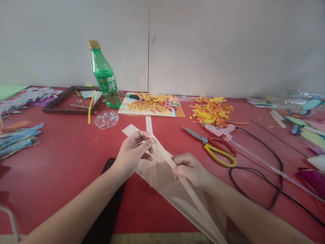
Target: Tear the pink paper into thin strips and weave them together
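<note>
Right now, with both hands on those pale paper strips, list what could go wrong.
1. The left hand and right hand each pinch the thin paper strips; pulling them apart could tear or crease the paper.
2. The scissors lie close to the right hand with the blades bare; a sideways sweep might catch them.
3. The black cable loops beside the right forearm and could snag on it.

matt beige paper strips (pixel 162 169), glossy green plastic bottle (pixel 105 78)
</note>
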### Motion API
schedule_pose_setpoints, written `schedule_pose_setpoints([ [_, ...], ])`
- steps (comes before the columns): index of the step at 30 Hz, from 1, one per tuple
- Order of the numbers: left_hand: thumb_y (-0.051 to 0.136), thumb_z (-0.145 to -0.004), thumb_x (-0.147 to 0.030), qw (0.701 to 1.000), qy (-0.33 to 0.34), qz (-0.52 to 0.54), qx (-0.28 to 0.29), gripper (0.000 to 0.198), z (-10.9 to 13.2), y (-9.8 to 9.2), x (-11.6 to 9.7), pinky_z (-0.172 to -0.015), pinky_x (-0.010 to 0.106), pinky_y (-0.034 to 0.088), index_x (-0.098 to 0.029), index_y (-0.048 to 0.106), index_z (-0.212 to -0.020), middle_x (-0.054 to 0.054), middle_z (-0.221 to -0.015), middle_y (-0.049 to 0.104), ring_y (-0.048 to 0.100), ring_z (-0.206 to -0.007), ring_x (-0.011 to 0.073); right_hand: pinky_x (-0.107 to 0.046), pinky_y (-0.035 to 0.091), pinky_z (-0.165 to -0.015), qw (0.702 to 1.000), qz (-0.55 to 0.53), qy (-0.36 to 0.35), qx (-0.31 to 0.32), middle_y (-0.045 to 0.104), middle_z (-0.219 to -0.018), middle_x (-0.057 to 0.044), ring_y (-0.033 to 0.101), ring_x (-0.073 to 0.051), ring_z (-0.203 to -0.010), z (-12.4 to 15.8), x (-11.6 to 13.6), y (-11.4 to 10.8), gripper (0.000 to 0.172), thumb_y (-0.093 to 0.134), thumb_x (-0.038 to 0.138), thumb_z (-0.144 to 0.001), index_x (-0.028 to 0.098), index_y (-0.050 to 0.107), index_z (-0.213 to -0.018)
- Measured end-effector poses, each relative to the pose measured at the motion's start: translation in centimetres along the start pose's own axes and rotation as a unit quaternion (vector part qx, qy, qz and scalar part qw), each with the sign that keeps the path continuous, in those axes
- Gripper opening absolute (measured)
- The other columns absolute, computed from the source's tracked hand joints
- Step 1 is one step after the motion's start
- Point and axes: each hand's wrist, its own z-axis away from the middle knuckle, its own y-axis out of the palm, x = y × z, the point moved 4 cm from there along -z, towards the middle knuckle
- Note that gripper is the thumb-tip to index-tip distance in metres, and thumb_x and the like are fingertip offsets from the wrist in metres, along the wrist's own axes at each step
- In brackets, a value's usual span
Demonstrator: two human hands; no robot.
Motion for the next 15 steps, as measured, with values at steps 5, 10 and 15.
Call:
schedule_pose_setpoints([
  [5, 0.070, -0.076, -0.026, 1.000, 0.000, 0.002, -0.021, 0.025, 0.0, -0.3, 0.1, -0.052, 0.017, 0.052, -0.020, 0.053, -0.092, -0.006, -0.074, 0.053, 0.055, -0.055, 0.0042, -0.031, 0.043, -0.071, 0.991, -0.048, -0.096, -0.080, 0.063, -0.074, -0.003, 0.057, -0.019, -0.075, 0.1, 0.1, -0.9, 0.024, 0.050, 0.027, -0.082, 0.019, 0.064, -0.064],
  [10, 0.067, -0.078, -0.027, 0.992, -0.058, -0.090, 0.066, 0.022, 0.5, 0.7, 0.7, -0.065, 0.021, 0.053, -0.016, 0.057, -0.095, -0.002, -0.077, 0.060, 0.064, -0.068, 0.0085, -0.037, 0.040, -0.096, 0.971, -0.110, -0.154, -0.147, 0.063, -0.112, -0.005, 0.054, -0.023, -0.109, 0.0, -0.1, -1.8, 0.025, 0.049, 0.025, -0.087, 0.025, 0.070, -0.100],
  [15, 0.065, -0.079, -0.026, 0.971, -0.052, -0.188, 0.141, 0.014, 1.0, 1.6, 0.9, -0.070, 0.025, 0.052, -0.014, 0.059, -0.083, 0.003, -0.077, 0.067, 0.067, -0.075, 0.0139, -0.028, 0.047, -0.071, 0.982, -0.029, -0.097, -0.158, 0.064, -0.088, -0.003, 0.061, -0.015, -0.078, -0.2, 0.3, -1.2, 0.010, 0.060, 0.026, -0.083, 0.022, 0.067, -0.086],
])
